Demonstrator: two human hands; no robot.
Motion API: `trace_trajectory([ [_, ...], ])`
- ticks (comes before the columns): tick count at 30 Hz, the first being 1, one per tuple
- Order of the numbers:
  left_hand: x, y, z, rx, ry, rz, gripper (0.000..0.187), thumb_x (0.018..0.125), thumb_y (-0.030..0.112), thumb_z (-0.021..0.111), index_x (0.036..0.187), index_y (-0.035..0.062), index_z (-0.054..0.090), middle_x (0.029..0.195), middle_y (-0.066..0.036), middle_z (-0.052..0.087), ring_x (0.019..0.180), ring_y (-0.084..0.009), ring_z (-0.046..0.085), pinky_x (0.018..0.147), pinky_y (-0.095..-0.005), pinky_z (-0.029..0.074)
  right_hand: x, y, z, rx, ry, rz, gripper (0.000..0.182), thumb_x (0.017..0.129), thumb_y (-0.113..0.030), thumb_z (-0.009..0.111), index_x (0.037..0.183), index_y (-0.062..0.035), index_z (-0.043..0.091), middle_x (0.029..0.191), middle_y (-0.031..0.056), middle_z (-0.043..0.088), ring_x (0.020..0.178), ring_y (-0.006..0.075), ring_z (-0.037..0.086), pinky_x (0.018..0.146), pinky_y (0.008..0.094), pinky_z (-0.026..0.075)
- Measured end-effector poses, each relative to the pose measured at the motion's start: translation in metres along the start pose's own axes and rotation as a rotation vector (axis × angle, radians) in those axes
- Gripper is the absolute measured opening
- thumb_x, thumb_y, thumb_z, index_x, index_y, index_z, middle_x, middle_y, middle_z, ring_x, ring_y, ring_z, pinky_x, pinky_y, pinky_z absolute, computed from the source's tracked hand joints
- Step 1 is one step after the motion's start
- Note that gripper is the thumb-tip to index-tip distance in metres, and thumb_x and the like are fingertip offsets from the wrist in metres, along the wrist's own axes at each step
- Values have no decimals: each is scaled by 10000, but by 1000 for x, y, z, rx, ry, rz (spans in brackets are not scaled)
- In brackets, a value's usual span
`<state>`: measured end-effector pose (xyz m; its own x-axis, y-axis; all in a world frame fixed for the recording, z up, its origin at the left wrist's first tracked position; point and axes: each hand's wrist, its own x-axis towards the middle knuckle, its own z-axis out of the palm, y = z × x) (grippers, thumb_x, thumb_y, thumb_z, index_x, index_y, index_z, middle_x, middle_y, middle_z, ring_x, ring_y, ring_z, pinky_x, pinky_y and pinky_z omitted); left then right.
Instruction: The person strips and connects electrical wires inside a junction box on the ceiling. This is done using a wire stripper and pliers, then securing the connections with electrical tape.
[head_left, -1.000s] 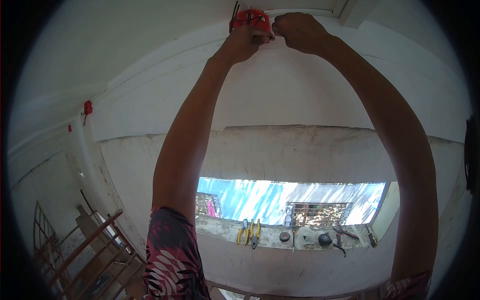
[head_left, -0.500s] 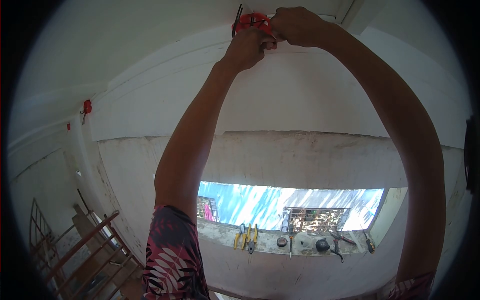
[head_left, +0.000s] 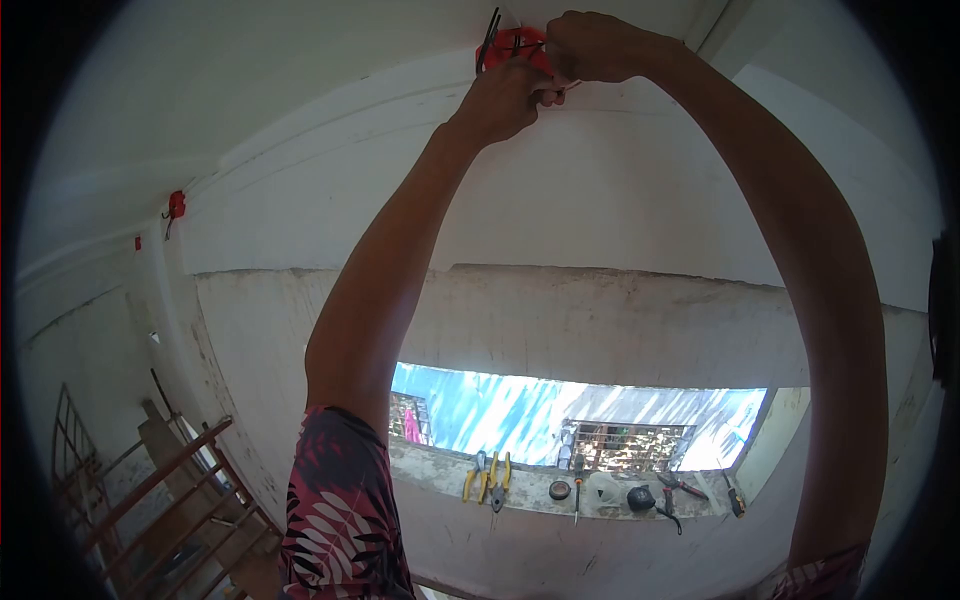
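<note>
High on the wall, just under the ceiling, is a red electrical box (head_left: 522, 42) with black wires (head_left: 489, 40) sticking out of it. My left hand (head_left: 503, 100) is closed in a pinch right below the box and partly covers it. Against the box's right side is my right hand (head_left: 598, 48), fingers curled shut. The two hands nearly meet. A thin, pale strand shows near the fingertips, too small to name, and what each hand grips is hidden.
Below, a window ledge (head_left: 430, 464) carries pliers (head_left: 500, 484), a roll of tape (head_left: 559, 490), a screwdriver (head_left: 577, 488), cutters (head_left: 682, 486) and other tools. More red boxes (head_left: 177, 204) hang on the left wall. Metal scaffolding (head_left: 160, 480) stands at lower left.
The view has shifted slightly, so the box and hands appear a little further right. Both hands keep the same closed pose at the box.
</note>
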<state>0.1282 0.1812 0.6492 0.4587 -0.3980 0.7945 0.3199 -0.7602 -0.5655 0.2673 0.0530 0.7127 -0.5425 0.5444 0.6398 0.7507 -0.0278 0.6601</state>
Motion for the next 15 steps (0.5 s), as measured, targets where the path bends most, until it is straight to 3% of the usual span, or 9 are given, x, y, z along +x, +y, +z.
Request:
trace_trajectory([
  [1, -2, 1, 0, 0, 3, 1, 306, 738, -108, 561, 981, 40, 674, 848, -81, 674, 812, -255, 645, 706, -359, 504, 3, 14, 12, 252, 65, 23, 110, 793, -121, 674, 782, -12, 663, 796, 111, 669, 731, 207, 642, 655, 354, 515],
  [5, -6, 10, -4, -99, 36, -150, 274, 762, -99, 534, 955, 43, 668, 855, -67, 686, 788, -239, 654, 709, -352, 508, -12, 15, 19, 614, 43, 124, 223, 827, -210, 660, 815, 12, 672, 802, 84, 677, 713, 164, 643, 641, 330, 527],
  [7, -4, 14, -7, -127, 17, -221, 268, 769, -100, 523, 945, 43, 664, 865, -63, 692, 778, -233, 658, 718, -348, 510, -27, 3, 16, 881, 90, 304, 273, 859, -270, 640, 849, -2, 687, 773, 59, 657, 706, 138, 634, 639, 308, 542],
  [11, -5, 5, 0, -181, 27, -210, 258, 795, -88, 508, 943, 50, 667, 874, -52, 699, 762, -201, 663, 693, -333, 513, -38, 2, 18, 1026, 126, 398, 300, 869, -296, 645, 870, 0, 692, 770, 60, 657, 694, 128, 630, 657, 275, 548],
  [13, -6, 2, 5, -188, 73, -153, 248, 801, -80, 510, 939, 52, 668, 871, -50, 700, 765, -191, 663, 665, -326, 515, -39, 9, 28, 916, 156, 229, 356, 878, -351, 631, 887, -1, 694, 781, 60, 663, 697, 126, 630, 659, 274, 551],
  [15, -6, 3, 4, -216, 104, -163, 258, 815, -55, 516, 969, 70, 680, 846, -44, 701, 776, -174, 670, 632, -322, 514, -39, 8, 35, 900, 202, 256, 354, 874, -345, 617, 877, 1, 693, 776, 60, 664, 687, 127, 627, 649, 279, 546],
])
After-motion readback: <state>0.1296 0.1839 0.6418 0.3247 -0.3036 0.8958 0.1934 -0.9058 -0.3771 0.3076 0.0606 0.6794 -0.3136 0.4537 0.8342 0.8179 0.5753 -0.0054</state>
